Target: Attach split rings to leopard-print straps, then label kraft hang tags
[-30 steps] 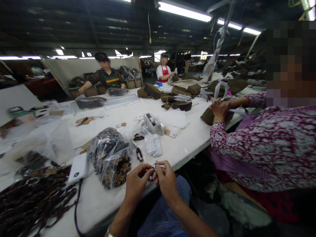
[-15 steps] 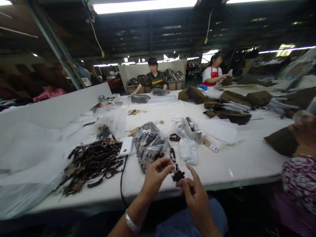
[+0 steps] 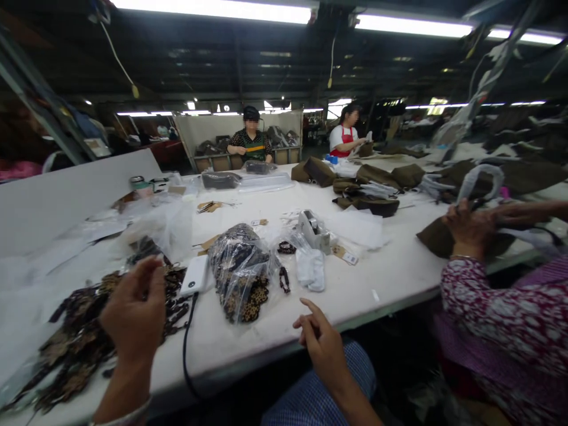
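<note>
My left hand (image 3: pixel 135 307) is raised over the near left of the table, in front of a pile of dark braided cords (image 3: pixel 75 337) with tan flower shapes. Its fingers are bent and drawn in to the thumb; whatever they may hold does not show. My right hand (image 3: pixel 317 334) hovers at the front edge, index finger stretched out, the others loosely curled, holding nothing visible. Beyond it a short dark braided loop (image 3: pixel 284 279) lies beside a clear plastic bag (image 3: pixel 239 272) full of flower-shaped pieces. A second dark loop (image 3: pixel 286 247) rests farther back.
A white power bank (image 3: pixel 194 275) with a black cable (image 3: pixel 190 343) sits between pile and bag. Behind stand a tape dispenser (image 3: pixel 314 231), a white packet (image 3: pixel 310 269) and a tag (image 3: pixel 345 255). At right a co-worker's hands (image 3: pixel 470 228) handle an olive bag (image 3: pixel 437 236). Two people work farther back.
My left hand has moved left, away from my right hand, to the cord pile. The dark flower piece that was between my hands no longer shows there. The view has turned right.
</note>
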Action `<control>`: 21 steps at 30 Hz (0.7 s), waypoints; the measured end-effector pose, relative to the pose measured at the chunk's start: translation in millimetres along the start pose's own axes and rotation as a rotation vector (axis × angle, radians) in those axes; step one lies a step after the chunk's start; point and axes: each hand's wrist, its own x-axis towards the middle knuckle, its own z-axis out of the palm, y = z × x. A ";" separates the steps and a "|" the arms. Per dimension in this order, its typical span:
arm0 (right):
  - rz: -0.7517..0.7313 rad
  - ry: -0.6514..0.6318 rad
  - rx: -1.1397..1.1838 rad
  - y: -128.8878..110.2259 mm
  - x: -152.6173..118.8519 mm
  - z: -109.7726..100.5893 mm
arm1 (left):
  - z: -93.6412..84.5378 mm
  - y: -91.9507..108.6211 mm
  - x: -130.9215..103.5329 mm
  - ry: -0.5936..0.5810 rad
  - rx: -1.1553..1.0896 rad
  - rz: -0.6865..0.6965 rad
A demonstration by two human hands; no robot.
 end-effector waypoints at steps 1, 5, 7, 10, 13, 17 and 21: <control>-0.006 -0.003 -0.022 3.2 1.9 0.4 | 14.0 5.5 -18.1 -0.101 -0.025 0.012; -0.034 -0.013 -0.130 15.7 6.2 0.9 | 87.2 27.4 -86.6 -0.785 -0.184 0.241; -0.032 -0.027 -0.167 21.3 5.8 0.6 | 125.0 34.0 -105.1 -0.924 -0.167 0.328; -0.028 -0.031 -0.200 28.7 4.3 -0.7 | 172.5 37.1 -109.7 -0.977 -0.115 0.381; -0.038 0.010 -0.209 35.4 4.8 -1.7 | 207.9 36.1 -98.9 -0.995 -0.013 0.408; -0.066 0.043 -0.216 42.2 9.3 -0.6 | 253.3 39.8 -81.4 -1.035 0.104 0.464; -0.084 0.028 -0.220 46.8 15.5 0.3 | 304.9 53.8 -63.6 -1.087 0.224 0.505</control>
